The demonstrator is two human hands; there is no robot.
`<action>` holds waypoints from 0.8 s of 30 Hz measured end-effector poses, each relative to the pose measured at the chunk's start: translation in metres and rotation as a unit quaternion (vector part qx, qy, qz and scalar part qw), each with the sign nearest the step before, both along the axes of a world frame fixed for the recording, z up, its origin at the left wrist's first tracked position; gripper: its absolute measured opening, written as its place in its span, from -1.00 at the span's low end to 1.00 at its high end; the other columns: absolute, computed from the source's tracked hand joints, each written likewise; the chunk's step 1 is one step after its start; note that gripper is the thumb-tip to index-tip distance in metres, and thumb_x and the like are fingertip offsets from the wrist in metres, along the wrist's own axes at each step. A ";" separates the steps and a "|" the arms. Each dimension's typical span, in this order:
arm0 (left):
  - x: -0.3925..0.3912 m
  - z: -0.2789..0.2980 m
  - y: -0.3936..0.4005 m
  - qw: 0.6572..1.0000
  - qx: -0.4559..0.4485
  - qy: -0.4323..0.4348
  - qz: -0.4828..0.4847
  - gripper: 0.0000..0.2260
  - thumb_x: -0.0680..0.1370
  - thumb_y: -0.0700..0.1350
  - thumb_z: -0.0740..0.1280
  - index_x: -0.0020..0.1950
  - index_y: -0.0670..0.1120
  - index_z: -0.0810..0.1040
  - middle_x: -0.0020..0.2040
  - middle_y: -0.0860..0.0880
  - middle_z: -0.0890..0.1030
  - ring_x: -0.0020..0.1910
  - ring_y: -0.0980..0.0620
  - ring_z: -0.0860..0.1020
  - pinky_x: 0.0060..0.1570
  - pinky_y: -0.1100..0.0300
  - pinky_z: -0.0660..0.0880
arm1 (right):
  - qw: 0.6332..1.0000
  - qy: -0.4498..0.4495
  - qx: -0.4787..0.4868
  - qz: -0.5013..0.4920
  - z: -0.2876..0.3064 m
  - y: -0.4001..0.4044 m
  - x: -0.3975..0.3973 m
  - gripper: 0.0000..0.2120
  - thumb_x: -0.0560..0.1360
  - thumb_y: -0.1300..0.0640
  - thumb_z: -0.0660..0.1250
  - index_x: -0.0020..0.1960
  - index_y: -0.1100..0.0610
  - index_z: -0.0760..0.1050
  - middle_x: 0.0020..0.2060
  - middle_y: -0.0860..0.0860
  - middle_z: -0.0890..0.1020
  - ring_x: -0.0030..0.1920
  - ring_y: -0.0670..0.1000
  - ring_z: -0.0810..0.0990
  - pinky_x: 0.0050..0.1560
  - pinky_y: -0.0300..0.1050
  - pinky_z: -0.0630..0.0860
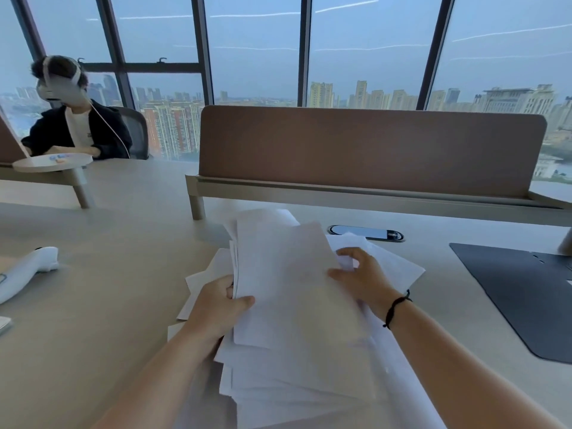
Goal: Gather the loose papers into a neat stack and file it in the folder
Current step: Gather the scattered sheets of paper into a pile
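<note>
A messy pile of white papers (288, 292) lies fanned out on the beige desk (102, 274) in front of me. My left hand (218, 305) grips the left edge of a bunch of sheets, thumb on top. On the right edge of the same bunch, my right hand (359, 277) pinches the sheets with curled fingers. More loose sheets (399, 267) spread out under and beyond both hands. A dark folder (526, 295) lies flat on the desk to the right, apart from the papers.
A brown divider panel (368, 147) stands across the desk behind the papers, with an oval cable port (365, 233) before it. A white controller (28, 270) lies at the left. A person with a headset (71, 116) sits at the far left.
</note>
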State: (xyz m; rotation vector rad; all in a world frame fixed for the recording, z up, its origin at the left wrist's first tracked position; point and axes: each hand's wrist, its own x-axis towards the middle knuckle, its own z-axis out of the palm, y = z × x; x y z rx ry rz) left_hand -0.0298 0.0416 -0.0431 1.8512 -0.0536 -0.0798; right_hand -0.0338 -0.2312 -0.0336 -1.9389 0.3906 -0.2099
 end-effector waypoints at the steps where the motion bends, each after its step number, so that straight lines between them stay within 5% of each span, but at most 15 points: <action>1: -0.002 0.003 0.001 1.000 -0.007 -0.015 0.000 -0.71 0.47 -0.36 0.44 -0.04 0.04 0.66 -0.15 0.06 0.77 -0.07 -0.04 0.73 -0.11 0.13 0.63 | 0.999 -0.015 0.035 -0.031 0.003 -0.001 -0.006 -0.43 0.42 0.15 0.56 0.37 0.02 0.45 0.24 0.00 0.48 0.08 0.07 0.58 0.04 -0.04 0.57; 4: -0.006 0.016 0.004 0.995 -0.075 -0.070 0.018 -0.78 0.41 -0.29 0.48 -0.11 0.03 0.70 -0.18 0.01 0.77 -0.08 -0.16 0.72 -0.06 -0.01 0.64 | 0.973 -0.047 0.218 -0.054 0.016 -0.012 -0.027 -0.04 0.37 0.20 0.61 0.60 0.05 0.15 0.36 0.14 0.47 0.21 0.18 0.61 0.24 0.10 0.56; 7: -0.018 0.040 0.003 0.984 -0.142 -0.108 0.016 -0.75 0.49 -0.38 0.41 0.01 -0.05 0.68 -0.12 -0.05 0.77 -0.09 -0.13 0.72 -0.01 0.01 0.61 | 0.938 -0.070 0.335 0.058 0.043 -0.019 -0.053 -0.18 0.35 0.22 0.59 0.52 0.22 0.31 0.16 0.21 0.69 0.11 0.21 0.71 0.19 0.13 0.60; 10: -0.032 0.067 -0.005 0.972 -0.178 -0.150 -0.020 -0.72 0.51 -0.42 0.36 0.09 -0.09 0.62 -0.07 -0.07 0.76 -0.08 -0.09 0.72 -0.02 0.04 0.61 | 0.949 -0.116 0.270 0.114 0.079 -0.013 -0.077 -0.57 0.40 0.24 0.53 0.25 0.25 0.59 0.09 0.14 0.74 0.09 0.16 0.72 0.12 0.07 0.65; 13: -0.047 0.092 -0.019 0.958 -0.188 -0.211 -0.039 -0.68 0.50 -0.42 0.40 0.17 -0.10 0.59 0.03 -0.08 0.75 0.01 -0.05 0.71 0.05 0.10 0.63 | 0.947 -0.194 0.230 0.115 0.114 -0.004 -0.097 -0.77 0.43 0.31 0.50 0.09 0.22 0.67 0.00 0.11 0.77 0.01 0.12 0.75 -0.08 -0.07 0.68; 17: -0.064 0.121 -0.034 0.937 -0.208 -0.275 -0.053 -0.69 0.50 -0.30 0.46 0.19 -0.04 0.60 0.10 -0.07 0.73 0.11 -0.02 0.69 0.17 0.06 0.58 | 0.936 -0.267 0.197 0.121 0.148 0.007 -0.121 -0.73 0.40 0.29 0.54 0.10 0.23 0.67 0.01 0.15 0.76 0.02 0.16 0.75 0.04 0.07 0.68; 21: -0.078 0.138 -0.040 0.927 -0.237 -0.283 -0.066 -0.60 0.54 -0.28 0.42 0.01 0.29 0.63 -0.01 0.16 0.73 0.03 0.18 0.68 0.04 0.28 0.59 | 0.922 -0.306 0.200 0.126 0.155 0.007 -0.142 -0.59 0.36 0.22 0.56 0.19 0.22 0.63 0.07 0.15 0.74 0.08 0.16 0.73 0.07 0.08 0.66; 24: -0.081 0.134 -0.039 0.931 -0.239 -0.264 -0.085 -0.60 0.56 -0.25 0.39 -0.05 0.32 0.66 -0.06 0.21 0.73 -0.01 0.19 0.68 0.06 0.20 0.60 | 0.925 -0.293 0.213 0.117 0.140 0.002 -0.153 -0.52 0.36 0.20 0.55 0.26 0.18 0.57 0.10 0.13 0.73 0.10 0.17 0.72 0.05 0.08 0.67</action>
